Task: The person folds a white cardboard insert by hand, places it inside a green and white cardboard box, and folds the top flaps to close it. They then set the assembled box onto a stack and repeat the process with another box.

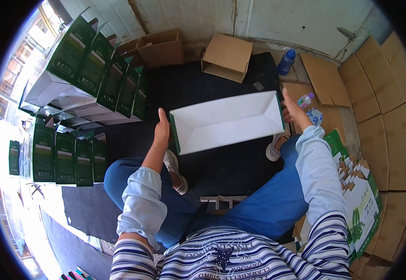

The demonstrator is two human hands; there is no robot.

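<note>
An open cardboard box [228,122], white inside with green outer ends, is held between my two hands above the black mat, its open side facing me. Its right end sits a little higher than its left. My left hand [162,129] is at the left end with the thumb pointing up; its other fingers are mostly hidden. At the right end, my right hand [294,111] presses with its fingers against the green side, thumb raised. The outer bottom of the box is hidden.
Green-and-white boxes [91,65] stand stacked at my left. Flat printed cartons [364,210] lean at my right, beside stacked brown cartons [375,93]. A brown box [226,56], a blue bottle [286,62] and a flat cardboard sheet [324,79] lie ahead by the wall.
</note>
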